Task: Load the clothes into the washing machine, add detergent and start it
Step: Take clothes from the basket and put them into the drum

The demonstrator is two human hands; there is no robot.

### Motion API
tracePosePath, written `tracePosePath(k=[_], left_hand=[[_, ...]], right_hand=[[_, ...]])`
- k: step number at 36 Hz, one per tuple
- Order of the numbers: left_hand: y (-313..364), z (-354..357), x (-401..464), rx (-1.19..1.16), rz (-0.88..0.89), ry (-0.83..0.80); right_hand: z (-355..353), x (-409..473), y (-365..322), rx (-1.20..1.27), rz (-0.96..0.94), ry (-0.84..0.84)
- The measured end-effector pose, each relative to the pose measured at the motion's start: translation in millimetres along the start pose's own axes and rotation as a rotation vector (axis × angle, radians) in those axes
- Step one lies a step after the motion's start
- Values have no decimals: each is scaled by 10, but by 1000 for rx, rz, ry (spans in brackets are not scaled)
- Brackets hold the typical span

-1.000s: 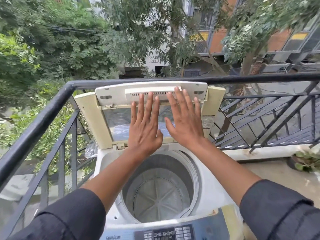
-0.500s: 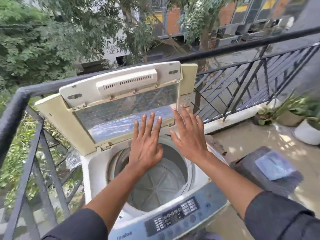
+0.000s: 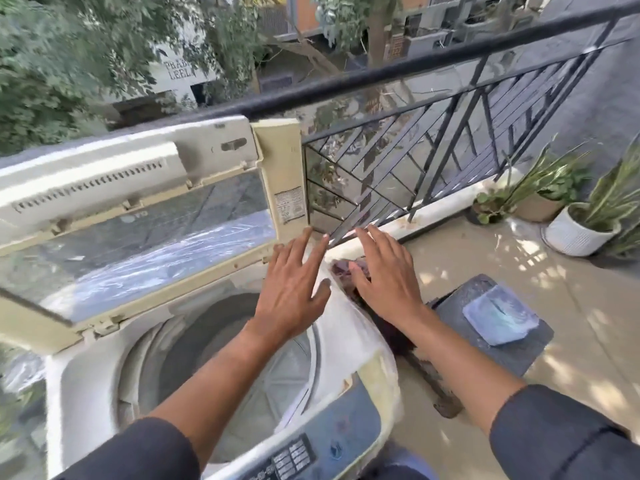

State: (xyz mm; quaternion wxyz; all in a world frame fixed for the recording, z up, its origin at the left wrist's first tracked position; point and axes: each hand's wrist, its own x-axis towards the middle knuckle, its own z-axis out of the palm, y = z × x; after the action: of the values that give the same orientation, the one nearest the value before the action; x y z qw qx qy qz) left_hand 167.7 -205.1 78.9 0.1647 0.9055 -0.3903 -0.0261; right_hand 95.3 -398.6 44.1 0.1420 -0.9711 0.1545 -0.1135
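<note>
Both hands are spread flat with fingers apart and hold nothing: the left hand point(image 3: 294, 282) hovers over the right rim of the washing machine point(image 3: 90, 386), and the right hand point(image 3: 384, 275) is just beside it, out past the machine's edge. Below and to the left of the left hand the drum point(image 3: 221, 362) gapes open with no clothes in it, and the lid point(image 3: 145, 216) stands raised beyond its fingertips. Under the right wrist lies something dark reddish point(image 3: 388, 327), too blurred to name, with a grey box point(image 3: 498, 337) further right on the floor.
</note>
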Motion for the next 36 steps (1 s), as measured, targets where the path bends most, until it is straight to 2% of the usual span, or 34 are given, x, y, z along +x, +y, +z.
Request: tracePosePath(k=[6, 12, 19, 25, 30, 36], left_hand=[[318, 360, 645, 13, -21, -151], [504, 843, 1178, 12, -150, -295], [615, 1573, 1742, -75, -331, -564], [490, 2268, 2083, -181, -569, -675], [291, 2830, 2249, -294, -809, -695], [-37, 3475, 2301, -376, -935, -688]], right_hand=[[209, 263, 879, 52, 58, -148], [771, 438, 1640, 72, 76, -309], [1611, 388, 2302, 64, 93, -527], [2351, 337, 2625, 81, 103, -667], [2962, 558, 2678, 101, 87, -769], [3684, 985, 2622, 223, 123, -786]])
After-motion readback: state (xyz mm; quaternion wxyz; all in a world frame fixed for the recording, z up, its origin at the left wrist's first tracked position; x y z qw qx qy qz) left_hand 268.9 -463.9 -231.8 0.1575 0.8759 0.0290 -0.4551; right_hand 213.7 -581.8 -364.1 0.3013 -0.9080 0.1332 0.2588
